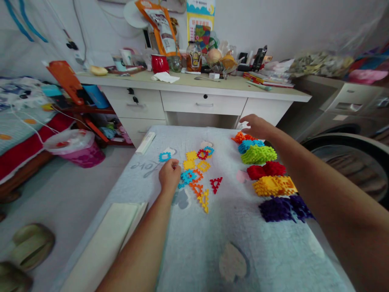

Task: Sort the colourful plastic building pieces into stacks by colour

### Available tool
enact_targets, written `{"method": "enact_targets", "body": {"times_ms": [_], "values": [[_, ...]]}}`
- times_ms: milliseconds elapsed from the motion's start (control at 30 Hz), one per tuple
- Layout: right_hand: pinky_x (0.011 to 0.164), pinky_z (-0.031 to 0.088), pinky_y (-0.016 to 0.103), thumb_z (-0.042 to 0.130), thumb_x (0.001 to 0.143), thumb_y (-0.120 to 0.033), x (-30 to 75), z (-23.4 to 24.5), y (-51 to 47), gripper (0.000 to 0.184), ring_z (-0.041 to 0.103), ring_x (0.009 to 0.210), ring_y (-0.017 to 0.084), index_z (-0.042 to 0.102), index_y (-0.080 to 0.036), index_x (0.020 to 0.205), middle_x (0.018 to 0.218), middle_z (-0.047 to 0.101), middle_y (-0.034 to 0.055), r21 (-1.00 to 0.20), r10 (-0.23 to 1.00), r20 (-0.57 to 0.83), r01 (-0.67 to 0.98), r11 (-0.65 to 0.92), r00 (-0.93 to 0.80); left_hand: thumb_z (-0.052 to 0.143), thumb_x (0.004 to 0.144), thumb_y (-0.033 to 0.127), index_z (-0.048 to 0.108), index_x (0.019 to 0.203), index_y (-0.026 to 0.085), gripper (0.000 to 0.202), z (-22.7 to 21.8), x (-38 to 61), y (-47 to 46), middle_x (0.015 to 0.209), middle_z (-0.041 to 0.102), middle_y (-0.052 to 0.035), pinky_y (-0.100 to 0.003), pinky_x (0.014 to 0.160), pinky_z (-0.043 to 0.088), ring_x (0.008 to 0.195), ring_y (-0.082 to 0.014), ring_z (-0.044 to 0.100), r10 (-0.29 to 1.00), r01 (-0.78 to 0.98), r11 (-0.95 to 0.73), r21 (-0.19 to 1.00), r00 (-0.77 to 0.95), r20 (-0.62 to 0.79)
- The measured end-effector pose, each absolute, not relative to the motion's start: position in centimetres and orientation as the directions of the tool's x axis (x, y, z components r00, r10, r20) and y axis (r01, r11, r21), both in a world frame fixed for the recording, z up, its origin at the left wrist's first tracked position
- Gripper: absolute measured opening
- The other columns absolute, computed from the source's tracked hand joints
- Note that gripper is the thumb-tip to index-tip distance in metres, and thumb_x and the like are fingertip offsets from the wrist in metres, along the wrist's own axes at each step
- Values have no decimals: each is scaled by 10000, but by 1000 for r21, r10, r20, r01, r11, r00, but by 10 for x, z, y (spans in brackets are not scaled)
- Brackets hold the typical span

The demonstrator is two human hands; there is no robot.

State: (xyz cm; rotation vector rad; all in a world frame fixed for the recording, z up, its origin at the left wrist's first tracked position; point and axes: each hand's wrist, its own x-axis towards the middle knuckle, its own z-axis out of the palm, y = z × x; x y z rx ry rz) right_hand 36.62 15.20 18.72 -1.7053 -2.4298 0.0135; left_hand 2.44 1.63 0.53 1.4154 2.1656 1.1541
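My left hand (pixel 169 175) is curled closed at the left edge of a loose group of plastic interlocking tiles; whatever its fingers hold, if anything, is hidden. Right beside it lie blue tiles (pixel 188 176), with yellow tiles (pixel 189 164) just behind and orange ones (pixel 197 188) in front. A red triangular tile (pixel 216 184) and a yellow triangular tile (pixel 204 200) lie nearer me. A single blue square frame (pixel 165 157) sits apart at the left. My right hand (pixel 257 126), fingers apart, hovers over the far right corner, near the orange tile pile (pixel 242 137).
Rows of sorted tiles run down the table's right side: blue (pixel 249 145), green (pixel 259 154), red (pixel 266 170), yellow (pixel 275 185) and purple (pixel 284 209). A white box (pixel 146 142) lies at the far left. Behind stands a cluttered desk (pixel 203 104); a washing machine (pixel 340 101) is at right.
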Motion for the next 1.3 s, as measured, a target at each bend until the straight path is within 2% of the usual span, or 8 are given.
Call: {"method": "enact_targets", "body": {"times_ms": [267,433,567,733,867,967,1133,1300], "values": [[865,493,321,639,829,-123,260,141,72,343,673,968,226,718,-222,1148,1087,739,80,-140,796,-89,799,585,-599,542,783,174,686,972,228,244,9,26,16,983,748,-25,-284,843,491,904,-177,685,868,615,177,768,-465,172],[911,457,334,588,846,-111,219,82,39,280,621,1061,249,728,-133,1087,1108,697,156,-208,746,-42,737,644,-664,543,778,172,692,970,216,247,11,27,14,984,748,-41,-296,846,489,911,-191,687,869,619,176,765,-463,175],[940,436,380,652,799,-170,209,54,29,332,564,1072,272,701,-139,1126,1159,619,168,-230,758,-1,738,635,-653,542,773,169,690,971,218,251,10,26,14,970,747,-38,-297,854,483,909,-192,685,869,628,177,758,-461,179],[874,428,338,732,736,-221,210,56,31,383,549,1010,255,659,-139,1103,1119,605,148,-231,799,7,776,587,-602,547,770,182,688,973,221,251,8,25,15,972,748,-36,-298,852,481,908,-192,684,870,620,182,763,-463,169],[690,371,252,674,741,-117,222,74,33,158,518,762,160,623,-161,884,865,624,43,-353,839,-21,790,502,-543,549,768,188,689,973,221,251,8,25,15,968,748,-37,-303,848,481,910,-198,683,869,612,179,770,-465,167],[628,318,233,638,759,-99,235,83,34,110,470,665,126,577,-184,794,737,579,-21,-457,869,-12,776,435,-494,546,768,193,690,971,221,250,7,26,16,962,746,-34,-294,833,481,897,-191,680,870,613,175,770,-463,171],[668,346,245,541,803,-40,250,76,35,138,518,757,153,599,-163,828,876,607,54,-352,957,162,892,285,-242,542,777,188,688,978,219,250,8,26,16,977,744,-27,-272,827,477,892,-173,677,871,619,186,763,-463,163],[746,422,231,555,775,-4,261,69,28,284,580,834,153,649,-146,1003,1080,600,102,-295,943,-66,910,293,-325,543,778,182,691,977,216,251,11,27,15,975,746,-33,-285,836,478,902,-185,678,869,619,200,759,-469,154]]}}
